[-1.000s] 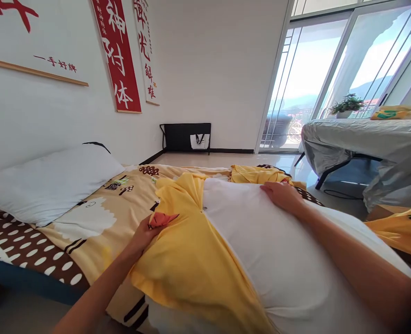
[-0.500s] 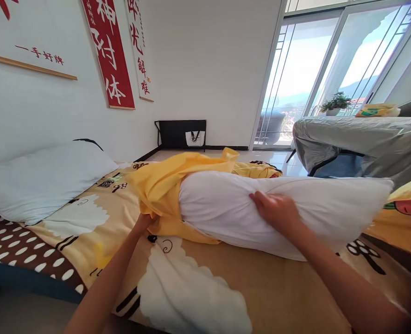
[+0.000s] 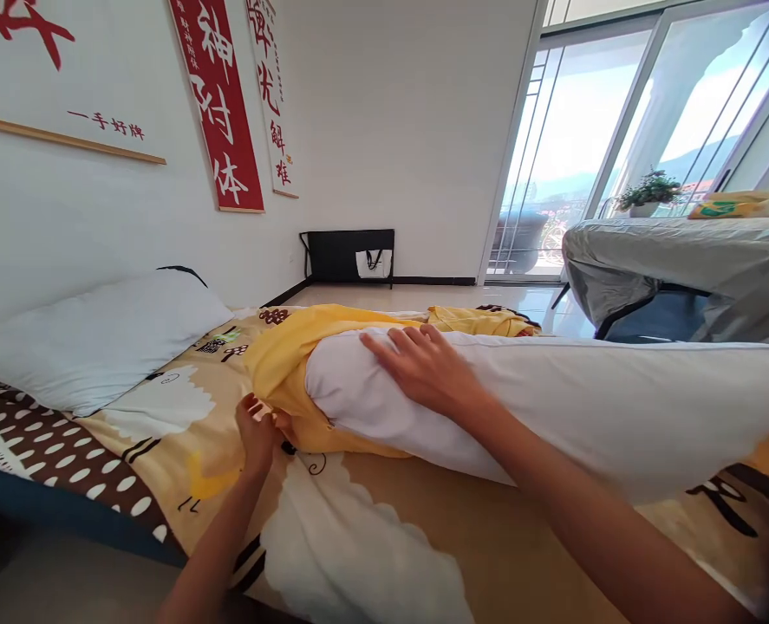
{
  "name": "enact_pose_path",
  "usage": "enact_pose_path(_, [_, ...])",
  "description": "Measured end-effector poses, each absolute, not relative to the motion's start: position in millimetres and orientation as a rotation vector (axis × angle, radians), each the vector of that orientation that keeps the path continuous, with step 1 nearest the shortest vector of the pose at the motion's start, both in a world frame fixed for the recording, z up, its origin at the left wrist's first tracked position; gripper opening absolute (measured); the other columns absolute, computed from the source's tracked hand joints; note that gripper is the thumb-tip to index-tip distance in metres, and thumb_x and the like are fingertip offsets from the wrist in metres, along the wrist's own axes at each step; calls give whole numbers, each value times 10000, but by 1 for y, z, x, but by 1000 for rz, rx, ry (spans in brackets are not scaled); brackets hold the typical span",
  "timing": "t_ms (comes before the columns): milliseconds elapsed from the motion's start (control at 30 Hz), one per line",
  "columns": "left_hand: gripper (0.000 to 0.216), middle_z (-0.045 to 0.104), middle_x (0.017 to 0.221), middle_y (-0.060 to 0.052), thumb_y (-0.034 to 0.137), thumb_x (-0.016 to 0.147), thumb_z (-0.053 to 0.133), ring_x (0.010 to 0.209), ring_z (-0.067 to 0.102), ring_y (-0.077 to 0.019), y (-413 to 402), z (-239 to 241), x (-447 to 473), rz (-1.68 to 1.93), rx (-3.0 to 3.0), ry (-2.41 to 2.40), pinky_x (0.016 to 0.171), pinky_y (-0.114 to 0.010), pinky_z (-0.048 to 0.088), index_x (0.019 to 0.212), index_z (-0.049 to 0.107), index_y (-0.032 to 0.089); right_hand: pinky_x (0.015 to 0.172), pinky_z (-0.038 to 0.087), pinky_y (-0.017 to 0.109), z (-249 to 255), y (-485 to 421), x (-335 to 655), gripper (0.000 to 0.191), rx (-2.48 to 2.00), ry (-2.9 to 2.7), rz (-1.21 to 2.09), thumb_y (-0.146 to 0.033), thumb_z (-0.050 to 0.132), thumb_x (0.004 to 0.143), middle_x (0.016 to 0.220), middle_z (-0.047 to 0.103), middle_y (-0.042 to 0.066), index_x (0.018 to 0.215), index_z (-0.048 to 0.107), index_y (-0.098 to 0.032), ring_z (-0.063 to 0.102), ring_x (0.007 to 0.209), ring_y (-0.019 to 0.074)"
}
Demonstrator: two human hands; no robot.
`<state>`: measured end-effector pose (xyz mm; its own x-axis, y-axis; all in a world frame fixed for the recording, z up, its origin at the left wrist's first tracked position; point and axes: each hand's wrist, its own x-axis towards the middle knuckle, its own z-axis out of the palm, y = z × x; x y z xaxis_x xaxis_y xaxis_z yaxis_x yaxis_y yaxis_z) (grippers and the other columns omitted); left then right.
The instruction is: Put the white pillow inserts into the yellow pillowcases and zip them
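Observation:
A long white pillow (image 3: 553, 390) lies across the bed, its left end inside a yellow pillowcase (image 3: 280, 355). The case is bunched around that end, and most of the pillow is bare. At the case's lower left corner my left hand (image 3: 258, 433) has its fingers closed on the yellow cloth. My right hand (image 3: 426, 368) rests on top of the white pillow near the case's opening. Its fingers are stretched out and lie against the fabric, not wrapped round it.
Another white pillow (image 3: 117, 334) leans by the wall at left. The patterned bedsheet (image 3: 410, 485) lies beneath. More yellow cloth (image 3: 481, 321) is at the bed's far edge. Beyond stand a covered table (image 3: 683, 247), a blue chair (image 3: 663, 316) and a folded black item (image 3: 338, 256).
My right hand has moved left along the pillow, from a grip on its fabric to outstretched fingers near the case. My left hand has shifted slightly left. The raised yellow cloth has dropped lower.

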<state>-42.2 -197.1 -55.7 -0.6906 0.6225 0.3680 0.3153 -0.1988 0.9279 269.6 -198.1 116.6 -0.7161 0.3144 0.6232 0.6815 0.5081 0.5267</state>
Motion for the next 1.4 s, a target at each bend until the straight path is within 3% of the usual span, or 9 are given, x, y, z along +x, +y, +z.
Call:
enact_pose_path(133, [287,546,1078,-71,141,792,462,1047,536,-201,-246,-13,-10,2394,1598,1896,908,-357,435,1070,486,207,857,328,389,105,-180,273,468,-753,-2317,-1033,-282,359,969,1057,593,100,1437,383,-280,493,921,231])
enact_pose_path(300, [266,602,1141,-116,156,863,446,1125,532,-246,-236,78,32,1751,2786,1785,977,-396,384,1101,559,196,835,339,404,107,-177,285,580,-694,-2364,-1021,-540,379,928,1087,562,114,1463,325,-323,488,943,257])
enact_pose_path(467, [208,649,941,-114,229,880,408,922,583,-249,-194,135,43,1122,2697,2009,811,-356,426,903,599,152,807,344,388,103,-184,284,586,-679,-2414,-1026,-463,445,912,1080,566,106,1465,320,-316,490,920,247])
enact_pose_path(567, [173,622,769,-45,229,840,431,747,568,-190,-184,154,41,1130,2507,1791,682,-287,411,732,553,173,797,341,382,102,-186,280,558,-667,-2433,-1035,-436,465,906,1094,580,101,1438,373,-297,493,896,236])
enact_pose_path(767, [195,534,644,-18,250,846,416,639,527,-167,-165,171,31,1347,2012,1830,601,-269,379,718,532,160,768,342,370,101,-187,280,520,-591,-2472,-1039,-442,450,917,1066,602,87,1410,418,-278,503,872,228])
enact_pose_path(900, [219,603,894,-135,76,799,402,874,560,-277,-169,168,28,1044,2567,2433,761,-389,381,874,602,125,779,346,374,98,-184,284,526,-582,-2443,-1039,-441,462,914,1081,604,88,1412,417,-281,508,882,230])
enact_pose_path(1033, [247,605,987,-134,56,795,415,957,548,-265,-189,164,38,544,3284,1894,819,-379,388,923,604,150,780,350,371,96,-181,284,527,-579,-2429,-1045,-438,475,907,1068,610,82,1411,419,-293,511,879,228])
enact_pose_path(1167, [210,639,861,-109,163,877,398,827,594,-231,-195,162,45,150,3223,1800,740,-329,431,887,607,147,762,352,361,97,-180,283,516,-575,-2428,-1058,-439,485,901,1050,614,82,1395,443,-292,512,852,217])
enact_pose_path(1400, [238,667,1013,-190,198,794,536,943,628,-294,-179,169,46,179,2787,2231,789,-363,470,989,642,110,778,354,369,97,-179,282,522,-562,-2416,-1077,-438,482,904,1068,618,80,1403,433,-289,518,864,221])
